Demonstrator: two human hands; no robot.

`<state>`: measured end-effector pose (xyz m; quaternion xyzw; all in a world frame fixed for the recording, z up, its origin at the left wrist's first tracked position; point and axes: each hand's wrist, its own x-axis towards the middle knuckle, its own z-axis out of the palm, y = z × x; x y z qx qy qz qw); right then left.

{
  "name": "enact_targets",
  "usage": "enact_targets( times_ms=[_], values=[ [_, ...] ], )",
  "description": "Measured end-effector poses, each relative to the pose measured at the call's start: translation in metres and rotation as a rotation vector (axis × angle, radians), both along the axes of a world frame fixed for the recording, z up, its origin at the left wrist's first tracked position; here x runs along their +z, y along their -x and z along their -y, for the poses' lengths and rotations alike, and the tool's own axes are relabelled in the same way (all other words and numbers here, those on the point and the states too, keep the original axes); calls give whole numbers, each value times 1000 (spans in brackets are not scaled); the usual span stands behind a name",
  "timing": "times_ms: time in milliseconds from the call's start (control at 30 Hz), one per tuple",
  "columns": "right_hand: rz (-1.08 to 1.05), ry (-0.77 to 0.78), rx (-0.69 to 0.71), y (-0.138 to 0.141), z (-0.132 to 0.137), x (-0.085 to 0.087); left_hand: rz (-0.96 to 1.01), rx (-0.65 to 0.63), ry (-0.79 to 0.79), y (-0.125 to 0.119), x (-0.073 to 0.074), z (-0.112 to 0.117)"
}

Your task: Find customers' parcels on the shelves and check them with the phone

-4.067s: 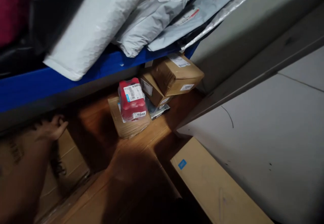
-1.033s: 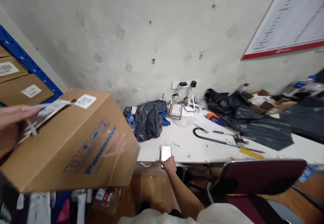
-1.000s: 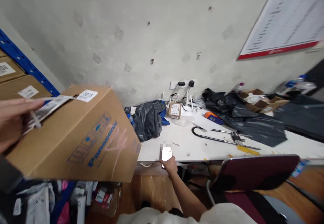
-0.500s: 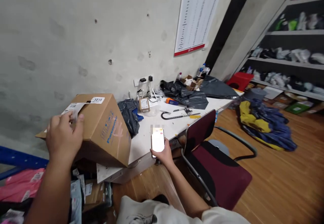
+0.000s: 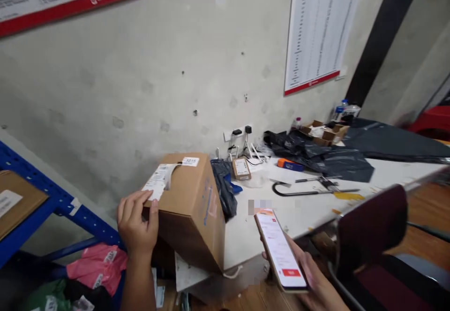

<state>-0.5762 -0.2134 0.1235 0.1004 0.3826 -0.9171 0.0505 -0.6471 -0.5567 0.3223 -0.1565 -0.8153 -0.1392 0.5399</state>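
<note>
My left hand (image 5: 138,219) grips the near left top edge of a cardboard box (image 5: 207,222), fingers curled over the rim. Its fingertips touch a white shipping label (image 5: 156,184), part of which curls up from the box top. The box sits on the left end of a white table (image 5: 242,236) and juts past its edge. My right hand (image 5: 305,269) is wrapped round a smartphone (image 5: 279,250) with a lit screen, tilted in front of the table.
A U-shaped lock (image 5: 305,191), black plastic bags (image 5: 316,154) and a small carton (image 5: 241,169) lie on the table. A maroon chair (image 5: 369,231) stands at the right. Blue shelving (image 5: 66,198) with a pink parcel (image 5: 98,264) is on the left.
The view has turned left, bringing in the blue shelf. My right hand has brought the phone nearer the camera. My left hand has shifted down to the box's near edge.
</note>
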Motion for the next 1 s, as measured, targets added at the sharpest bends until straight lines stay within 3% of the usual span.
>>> enact_targets(
  times_ms=[67,233,400,533,667,1000],
  values=[
    [36,88,20,1,11,21,-10,-8,-20,5,-1,14],
    [36,117,-30,13,52,96,35,-270,-68,20,-5,36],
    [16,83,-155,23,95,169,265,-508,-20,41,15,62],
    [-36,39,-183,27,135,212,400,-623,96,65,24,77],
    [-127,-67,-187,34,163,227,305,-639,204,75,20,79],
    [-179,-242,-318,33,179,222,211,-802,292,99,14,79]
  ],
)
